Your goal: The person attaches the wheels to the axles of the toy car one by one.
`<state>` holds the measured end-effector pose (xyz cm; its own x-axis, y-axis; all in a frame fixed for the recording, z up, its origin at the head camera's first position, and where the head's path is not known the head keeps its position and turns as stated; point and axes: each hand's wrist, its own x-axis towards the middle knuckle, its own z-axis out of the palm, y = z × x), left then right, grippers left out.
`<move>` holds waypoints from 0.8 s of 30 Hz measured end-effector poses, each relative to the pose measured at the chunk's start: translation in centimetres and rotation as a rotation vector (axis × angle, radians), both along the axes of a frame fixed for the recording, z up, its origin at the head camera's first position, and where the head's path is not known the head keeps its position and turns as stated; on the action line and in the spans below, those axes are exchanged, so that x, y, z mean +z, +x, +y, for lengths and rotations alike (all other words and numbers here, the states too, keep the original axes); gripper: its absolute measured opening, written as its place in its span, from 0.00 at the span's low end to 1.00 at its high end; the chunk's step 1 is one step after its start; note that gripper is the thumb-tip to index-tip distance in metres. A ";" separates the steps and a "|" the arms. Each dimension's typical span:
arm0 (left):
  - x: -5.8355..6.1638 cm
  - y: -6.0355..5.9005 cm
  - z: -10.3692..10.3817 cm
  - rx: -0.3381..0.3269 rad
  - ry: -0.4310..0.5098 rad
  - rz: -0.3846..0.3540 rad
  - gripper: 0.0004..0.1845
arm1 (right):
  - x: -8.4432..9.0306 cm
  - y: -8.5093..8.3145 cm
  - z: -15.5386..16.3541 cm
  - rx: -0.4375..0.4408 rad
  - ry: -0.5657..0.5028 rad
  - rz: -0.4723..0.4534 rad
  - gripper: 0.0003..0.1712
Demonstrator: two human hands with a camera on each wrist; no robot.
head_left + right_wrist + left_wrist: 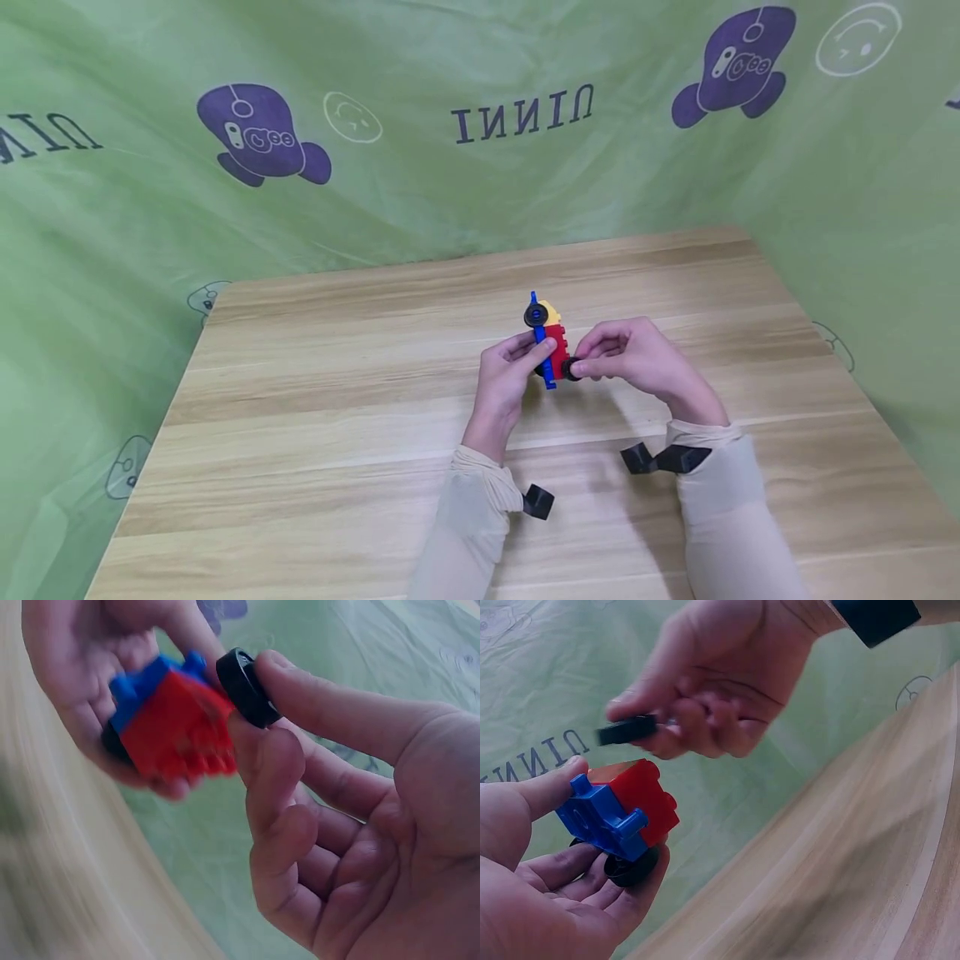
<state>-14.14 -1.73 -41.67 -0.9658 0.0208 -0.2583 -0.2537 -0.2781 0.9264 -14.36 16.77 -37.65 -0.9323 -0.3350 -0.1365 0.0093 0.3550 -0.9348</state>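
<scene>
A small toy vehicle (551, 342) of red, yellow and blue bricks is held above the wooden table (315, 400). My left hand (510, 375) grips it, thumb on the blue base (600, 817), fingers beneath by a black wheel (630, 870). Another black wheel (536, 315) sits at the toy's far end. My right hand (630, 358) pinches a loose black wheel (246, 686) between thumb and forefinger, right beside the red brick (176, 727). That loose wheel (628, 729) hovers just above the toy in the left wrist view.
A green printed cloth (375, 125) hangs behind and at both sides of the table. Black wrist straps (663, 458) show on both beige sleeves. The table's edges lie left and right of my hands.
</scene>
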 end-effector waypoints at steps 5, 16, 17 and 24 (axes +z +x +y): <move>0.0 0.0 0.0 0.003 0.007 0.019 0.18 | 0.4 0.3 -1.5 -0.014 0.005 0.056 0.15; 0.0 0.0 -0.2 0.035 0.028 0.029 0.17 | 0.4 0.6 -2.8 -0.071 0.088 0.162 0.15; 0.1 0.0 -0.2 0.037 0.028 0.028 0.18 | 0.4 0.6 -2.8 -0.075 0.092 0.164 0.15; 0.0 -0.1 0.0 0.052 0.035 0.025 0.18 | 0.2 0.7 -3.1 -0.087 0.103 0.178 0.15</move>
<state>-14.22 -1.72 -41.67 -0.9721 -0.0207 -0.2337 -0.2148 -0.3222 0.9220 -13.70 13.70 -37.50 -0.9694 -0.2453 0.0035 -0.1182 0.4542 -0.8830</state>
